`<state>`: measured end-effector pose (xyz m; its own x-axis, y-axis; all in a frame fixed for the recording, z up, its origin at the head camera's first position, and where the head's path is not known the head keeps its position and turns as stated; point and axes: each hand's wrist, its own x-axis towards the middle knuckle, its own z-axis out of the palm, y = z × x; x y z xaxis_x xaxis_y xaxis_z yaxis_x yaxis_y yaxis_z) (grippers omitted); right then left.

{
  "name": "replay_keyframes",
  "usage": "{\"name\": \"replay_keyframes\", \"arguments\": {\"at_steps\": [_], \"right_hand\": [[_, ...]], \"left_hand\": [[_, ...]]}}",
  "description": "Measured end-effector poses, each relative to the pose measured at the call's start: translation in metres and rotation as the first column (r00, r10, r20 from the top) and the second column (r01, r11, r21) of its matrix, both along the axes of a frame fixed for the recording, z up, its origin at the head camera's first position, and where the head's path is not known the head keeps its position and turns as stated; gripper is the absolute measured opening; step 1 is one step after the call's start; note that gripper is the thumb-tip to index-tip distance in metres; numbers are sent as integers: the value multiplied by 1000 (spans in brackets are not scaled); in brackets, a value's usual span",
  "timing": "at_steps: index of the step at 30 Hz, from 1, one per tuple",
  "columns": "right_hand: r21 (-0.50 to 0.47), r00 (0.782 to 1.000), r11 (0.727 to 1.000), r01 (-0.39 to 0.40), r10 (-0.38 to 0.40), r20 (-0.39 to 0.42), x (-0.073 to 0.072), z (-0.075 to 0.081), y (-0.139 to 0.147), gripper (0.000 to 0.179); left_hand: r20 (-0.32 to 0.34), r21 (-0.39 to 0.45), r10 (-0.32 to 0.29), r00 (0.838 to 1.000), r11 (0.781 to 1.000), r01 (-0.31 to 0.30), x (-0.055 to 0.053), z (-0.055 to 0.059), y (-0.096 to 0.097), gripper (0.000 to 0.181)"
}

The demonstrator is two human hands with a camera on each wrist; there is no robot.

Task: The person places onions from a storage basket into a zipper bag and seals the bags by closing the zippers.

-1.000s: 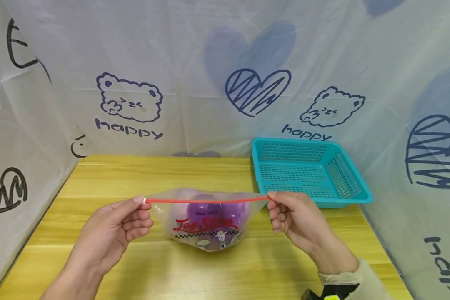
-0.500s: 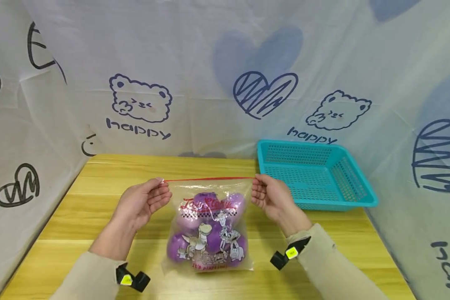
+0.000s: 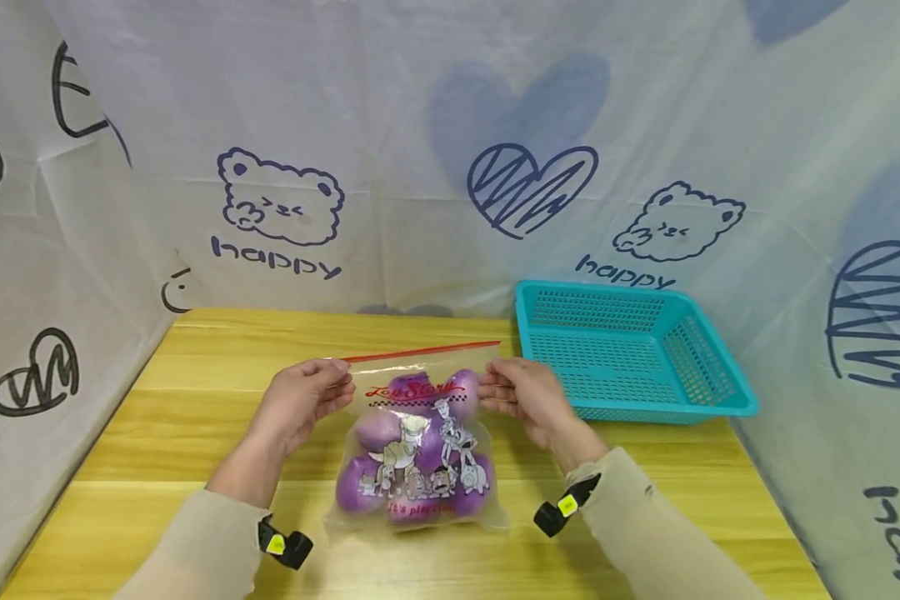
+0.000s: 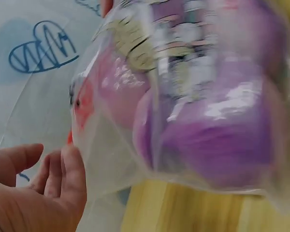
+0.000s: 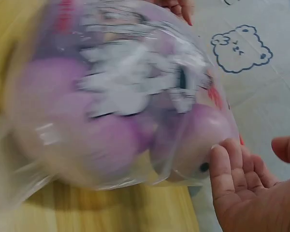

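A clear zip bag (image 3: 420, 442) with a red zip strip (image 3: 420, 351) and printed cartoon figures stands between my hands in the head view. Several rounded purple and pink things (image 4: 217, 140) fill it; their kind is blurred by the plastic. My left hand (image 3: 307, 400) is at the bag's upper left edge; in the left wrist view its thumb and fingers are apart, the fingertips close to the plastic. At the upper right edge, my right hand (image 3: 528, 396) has its fingertips against the bag, thumb apart in the right wrist view. Whether the bag's bottom touches the table cannot be told.
A turquoise perforated basket (image 3: 528, 333) stands at the back right of the wooden table (image 3: 217, 350), close behind my right hand. A white printed cloth (image 3: 390, 167) hangs behind the table and along both sides.
Both hands had pinched the ends of the zip strip and turned the bag's printed front into view. Now they have let go and moved inward along its sides; the strip slants.
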<state>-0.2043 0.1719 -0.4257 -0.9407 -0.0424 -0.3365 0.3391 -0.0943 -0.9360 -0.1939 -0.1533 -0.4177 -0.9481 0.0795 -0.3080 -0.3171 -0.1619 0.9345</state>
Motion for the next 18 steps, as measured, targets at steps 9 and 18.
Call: {"name": "replay_keyframes", "arguments": {"at_steps": [9,18], "right_hand": [[353,975,933,-72,139,-171,29,-15,-4,36],[622,928,779,77,173,-331,62,-13,16,27]], "left_hand": [[-116,-556,-199,973,825,103,40,-12,17,61],[-162,-709,-236,958,704,53,70,-21,15,61]]}}
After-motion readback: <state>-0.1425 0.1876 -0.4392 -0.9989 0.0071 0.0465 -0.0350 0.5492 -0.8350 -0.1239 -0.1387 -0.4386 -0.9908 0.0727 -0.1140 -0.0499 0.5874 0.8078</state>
